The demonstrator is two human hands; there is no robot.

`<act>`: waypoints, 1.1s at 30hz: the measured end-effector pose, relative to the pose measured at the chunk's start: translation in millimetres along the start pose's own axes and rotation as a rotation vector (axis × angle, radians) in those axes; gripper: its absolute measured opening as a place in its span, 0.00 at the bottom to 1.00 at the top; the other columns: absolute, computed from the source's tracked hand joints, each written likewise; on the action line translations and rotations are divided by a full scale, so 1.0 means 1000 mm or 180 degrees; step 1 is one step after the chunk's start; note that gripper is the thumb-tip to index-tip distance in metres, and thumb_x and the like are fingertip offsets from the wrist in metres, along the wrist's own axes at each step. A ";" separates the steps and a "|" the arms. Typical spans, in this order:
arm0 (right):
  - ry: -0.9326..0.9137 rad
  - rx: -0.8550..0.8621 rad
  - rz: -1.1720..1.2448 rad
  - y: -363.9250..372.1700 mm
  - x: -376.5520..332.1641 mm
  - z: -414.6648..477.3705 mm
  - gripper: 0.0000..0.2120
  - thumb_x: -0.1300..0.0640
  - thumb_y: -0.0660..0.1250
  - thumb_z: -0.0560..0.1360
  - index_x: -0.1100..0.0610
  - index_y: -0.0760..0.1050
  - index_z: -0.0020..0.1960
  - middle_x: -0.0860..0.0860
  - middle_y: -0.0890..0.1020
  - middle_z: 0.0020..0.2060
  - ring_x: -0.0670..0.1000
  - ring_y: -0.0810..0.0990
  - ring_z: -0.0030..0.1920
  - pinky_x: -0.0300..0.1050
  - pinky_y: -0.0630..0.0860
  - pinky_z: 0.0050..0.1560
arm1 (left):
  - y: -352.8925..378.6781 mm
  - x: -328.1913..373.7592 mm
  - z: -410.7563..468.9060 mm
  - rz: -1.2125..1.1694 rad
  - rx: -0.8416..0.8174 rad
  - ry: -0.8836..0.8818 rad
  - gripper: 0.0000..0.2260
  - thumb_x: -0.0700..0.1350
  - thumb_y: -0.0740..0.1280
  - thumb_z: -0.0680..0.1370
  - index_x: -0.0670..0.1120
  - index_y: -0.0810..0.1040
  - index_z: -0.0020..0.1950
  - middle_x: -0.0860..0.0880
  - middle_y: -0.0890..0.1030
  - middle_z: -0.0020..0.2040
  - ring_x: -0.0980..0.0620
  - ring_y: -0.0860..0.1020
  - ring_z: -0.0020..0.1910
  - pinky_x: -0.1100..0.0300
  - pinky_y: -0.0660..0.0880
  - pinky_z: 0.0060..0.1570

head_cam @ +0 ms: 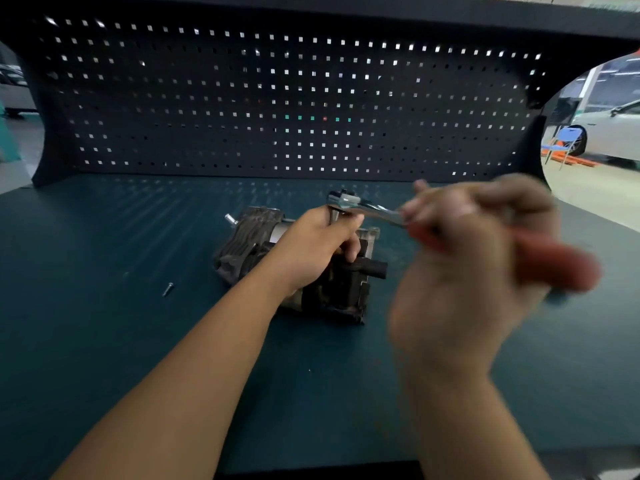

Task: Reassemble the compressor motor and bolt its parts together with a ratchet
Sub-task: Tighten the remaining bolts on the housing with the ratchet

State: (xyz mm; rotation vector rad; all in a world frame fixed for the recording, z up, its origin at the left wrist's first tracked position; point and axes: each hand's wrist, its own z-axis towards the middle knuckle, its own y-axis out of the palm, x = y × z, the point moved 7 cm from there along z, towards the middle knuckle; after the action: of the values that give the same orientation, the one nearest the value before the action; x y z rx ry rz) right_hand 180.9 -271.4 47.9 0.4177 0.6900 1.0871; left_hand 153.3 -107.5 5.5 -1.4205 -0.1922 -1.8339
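Bolting looks midway: the left hand [317, 245] clamps the compressor motor [242, 244] beneath the ratchet [349, 202], the right hand [478, 251] grips its handle, and one bolt [168, 289] lies loose left of both.

The compressor motor [242, 247] is set mid-workbench [138, 341], before the pegboard [277, 98]. A loose screw [168, 289] is laid to its left, apart from it. The motor is gripped from above by the left hand [311, 247]. The ratchet [370, 209] is held over its rear right by the right hand [478, 258].
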 end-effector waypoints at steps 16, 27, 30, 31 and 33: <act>0.0621 0.0169 0.0846 -0.023 0.024 0.025 0.10 0.62 0.59 0.71 0.56 0.63 0.32 0.48 0.68 0.22 0.50 0.67 0.24 0.42 0.70 0.34 | -0.006 -0.006 -0.010 0.0250 0.0781 -0.0107 0.19 0.48 0.59 0.80 0.48 0.78 0.30 0.51 0.82 0.33 0.52 0.79 0.36 0.61 0.76 0.43; 0.0904 -0.0376 -0.0602 -0.030 0.055 0.042 0.14 0.44 0.62 0.69 0.55 0.71 0.45 0.49 0.77 0.35 0.45 0.76 0.37 0.38 0.72 0.40 | 0.000 -0.002 -0.003 0.0555 0.0131 -0.0187 0.23 0.53 0.54 0.82 0.46 0.84 0.40 0.58 0.84 0.38 0.64 0.78 0.38 0.73 0.70 0.41; 0.2188 -0.0461 0.0188 -0.037 0.103 0.047 0.27 0.34 0.52 0.76 0.58 0.73 0.48 0.54 0.81 0.32 0.50 0.78 0.31 0.40 0.75 0.33 | -0.001 -0.002 -0.004 0.0599 -0.0028 -0.0043 0.24 0.54 0.52 0.82 0.55 0.85 0.37 0.54 0.85 0.40 0.59 0.79 0.43 0.66 0.71 0.50; 0.2619 -0.0348 0.0405 -0.041 0.118 0.043 0.30 0.32 0.49 0.77 0.59 0.73 0.48 0.55 0.82 0.32 0.50 0.78 0.28 0.39 0.76 0.32 | -0.002 0.000 -0.003 0.0601 -0.0033 0.0072 0.24 0.53 0.53 0.82 0.57 0.85 0.37 0.57 0.84 0.38 0.61 0.78 0.40 0.66 0.71 0.48; 0.3220 -0.0216 0.0652 -0.044 0.139 0.030 0.28 0.35 0.52 0.77 0.59 0.73 0.48 0.53 0.83 0.32 0.46 0.77 0.26 0.37 0.76 0.29 | -0.001 0.004 -0.003 0.0589 -0.0038 0.0288 0.22 0.52 0.54 0.81 0.59 0.85 0.37 0.63 0.78 0.30 0.64 0.74 0.34 0.68 0.70 0.42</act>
State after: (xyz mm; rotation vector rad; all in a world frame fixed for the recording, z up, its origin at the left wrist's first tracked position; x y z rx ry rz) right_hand 271.0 -163.2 0.0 -0.1690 1.5107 1.5059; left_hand 150.7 -110.3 8.2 -1.3144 -0.0036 -1.7445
